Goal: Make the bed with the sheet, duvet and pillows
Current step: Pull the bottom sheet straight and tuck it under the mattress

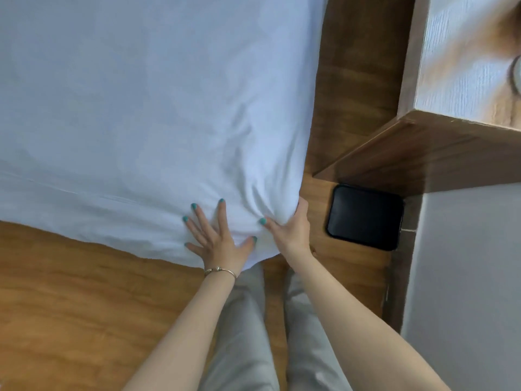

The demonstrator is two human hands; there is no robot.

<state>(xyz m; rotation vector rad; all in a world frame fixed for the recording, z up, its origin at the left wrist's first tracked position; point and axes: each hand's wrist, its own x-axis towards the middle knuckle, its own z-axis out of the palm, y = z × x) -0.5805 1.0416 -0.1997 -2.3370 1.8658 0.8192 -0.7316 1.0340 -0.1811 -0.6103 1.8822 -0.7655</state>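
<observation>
**Ana:** What's filling your view?

**Me:** Mostly the white sheet [135, 108], spread over the bed [70, 193] and running away from my grips to the far side. It lies fairly smooth out there; the creases all gather at the corner I'm working. No duvet or pillows in sight.

**Ana:** And nearer in?

**Me:** Wooden floor [70, 306] under the hanging hem. Beyond my right grip is a wooden shelf [408, 159], with a black pad [365, 217] lying just outside that grip.

**Ana:** The grips themselves?

**Me:** My left hand [217, 241] is released, fingers spread flat, pressing the sheet down beside the corner. My right hand [293, 230] is clenched around the bunched corner of cloth, thumb on top, the other fingers hidden round the edge.

**Ana:** What could go wrong?

**Me:** I'd judge the tuck is unfinished. If I ease the flat hand too soon, the bunch could spring back and drag wrinkles across the top. Pull too hard with the right and the far side may come loose.
</observation>
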